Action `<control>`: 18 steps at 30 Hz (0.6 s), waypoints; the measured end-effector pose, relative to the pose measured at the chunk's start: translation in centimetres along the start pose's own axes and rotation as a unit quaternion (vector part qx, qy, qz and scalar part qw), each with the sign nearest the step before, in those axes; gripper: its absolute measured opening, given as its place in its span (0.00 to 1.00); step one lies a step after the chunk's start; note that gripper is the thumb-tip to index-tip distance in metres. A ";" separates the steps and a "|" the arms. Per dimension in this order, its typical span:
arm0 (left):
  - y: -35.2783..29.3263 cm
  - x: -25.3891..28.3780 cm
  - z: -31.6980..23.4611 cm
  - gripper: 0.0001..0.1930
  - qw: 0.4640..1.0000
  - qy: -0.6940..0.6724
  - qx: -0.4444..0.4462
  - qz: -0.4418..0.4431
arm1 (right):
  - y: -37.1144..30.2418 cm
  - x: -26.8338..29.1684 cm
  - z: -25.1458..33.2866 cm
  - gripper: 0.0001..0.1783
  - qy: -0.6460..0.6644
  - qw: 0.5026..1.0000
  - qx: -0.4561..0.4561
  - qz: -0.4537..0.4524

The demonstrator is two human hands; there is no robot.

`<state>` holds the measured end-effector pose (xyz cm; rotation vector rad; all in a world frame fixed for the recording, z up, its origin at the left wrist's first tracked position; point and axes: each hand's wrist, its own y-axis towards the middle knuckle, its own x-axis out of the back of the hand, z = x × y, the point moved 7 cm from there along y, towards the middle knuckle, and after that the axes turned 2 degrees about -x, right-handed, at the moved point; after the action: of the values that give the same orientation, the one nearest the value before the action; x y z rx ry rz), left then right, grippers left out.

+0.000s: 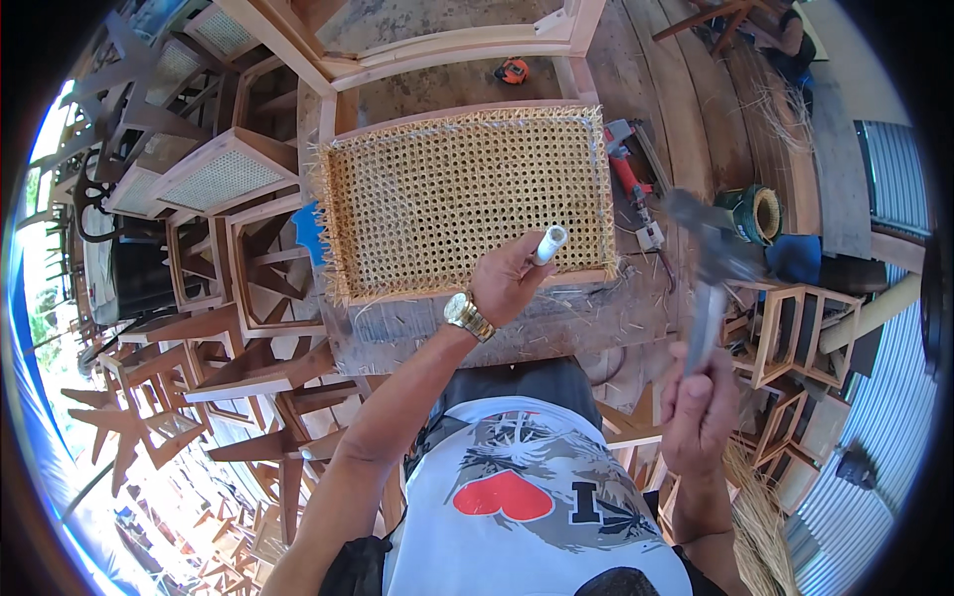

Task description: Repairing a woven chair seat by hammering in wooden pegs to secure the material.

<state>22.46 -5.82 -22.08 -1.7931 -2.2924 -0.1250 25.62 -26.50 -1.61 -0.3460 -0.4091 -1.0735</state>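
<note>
A wooden frame with a woven cane panel (pixel 447 199) lies on the workbench in front of me, frayed cane ends sticking out along its edges. My left hand (pixel 507 283), with a gold watch at the wrist, is closed round a short white rod (pixel 549 246) near the panel's front right corner. Whether the rod's lower end touches the panel is hidden by the hand. To the right, my right hand (pixel 701 407) grips a hammer (pixel 708 308) by its handle. The hammer's head is raised and blurred by motion.
A red power tool (pixel 626 179) lies right of the panel. Beyond the panel are an orange tape measure (pixel 512 71) and a large wooden frame (pixel 447 45). Chair frames (pixel 234 169) crowd the left side. A coil of cane (pixel 765 214) sits at right; another person (pixel 790 45) is at the far right.
</note>
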 end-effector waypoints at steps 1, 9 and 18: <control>0.0 -0.1 -0.1 0.16 1.000 0.001 0.003 0.005 | -0.2 -0.2 -0.3 0.21 -0.002 1.000 0.001 0.000; -0.2 -0.1 -0.6 0.13 0.999 0.037 -0.024 0.010 | 2.4 -3.5 -3.1 0.12 -0.138 0.977 -0.066 0.147; 0.6 0.0 -1.4 0.08 0.995 0.076 0.015 0.057 | 1.3 -2.9 -5.5 0.15 -0.115 0.971 -0.155 0.137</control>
<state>23.19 -6.01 -20.75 -1.8271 -2.0717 -0.1996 26.42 -26.27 -7.91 -0.7891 -0.3855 -0.8268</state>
